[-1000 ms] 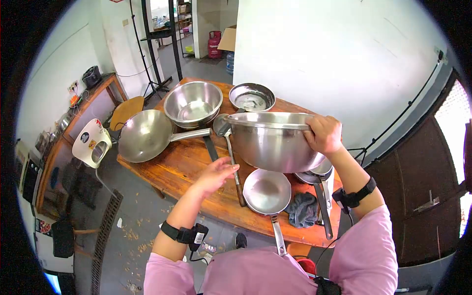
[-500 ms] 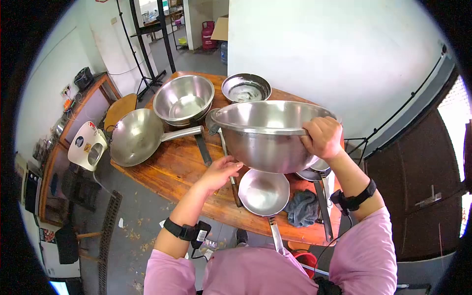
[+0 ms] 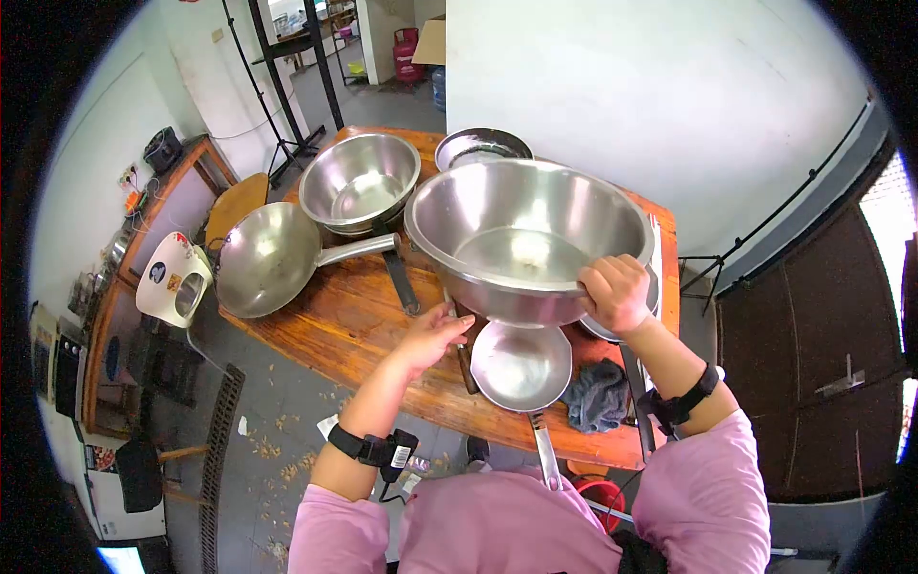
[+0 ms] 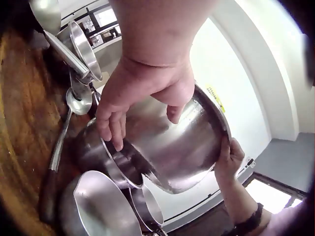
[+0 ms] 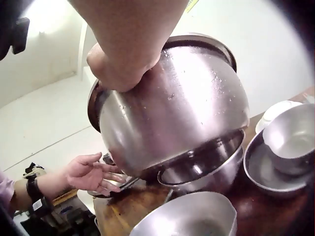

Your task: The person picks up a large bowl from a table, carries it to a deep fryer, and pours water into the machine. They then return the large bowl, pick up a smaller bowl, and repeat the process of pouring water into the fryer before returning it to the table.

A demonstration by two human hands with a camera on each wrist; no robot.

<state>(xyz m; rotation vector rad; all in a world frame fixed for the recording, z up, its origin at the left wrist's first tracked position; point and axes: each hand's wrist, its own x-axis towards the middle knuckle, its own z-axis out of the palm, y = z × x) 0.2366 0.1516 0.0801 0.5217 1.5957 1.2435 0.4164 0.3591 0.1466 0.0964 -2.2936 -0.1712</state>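
My right hand (image 3: 615, 292) grips the near-right rim of a large stainless steel basin (image 3: 521, 225), raised over the table with its opening tipped toward me. Beside the basin's lower left, my left hand (image 3: 432, 342) is held with its fingers loosely extended and nothing in them. A ladle (image 4: 78, 101) with a dark wooden handle lies below that hand. Another steel bowl (image 5: 209, 169) sits under the basin, mostly hidden from the head view. Just in front of the basin is a saucepan (image 3: 521, 365), its handle pointing at me.
On the table's left lie a wok (image 3: 268, 258) and a stack of steel bowls (image 3: 361, 182). A dark pan (image 3: 483, 145) stands at the back. A grey cloth (image 3: 598, 394) lies right of the saucepan, near more pans (image 5: 275, 167). A red bucket (image 3: 602, 497) stands below the table edge.
The basin's rim, seen nearly edge-on at first, has tipped so its inside now faces me; my right hand has come slightly lower with it. My left hand has stayed near its lower left.
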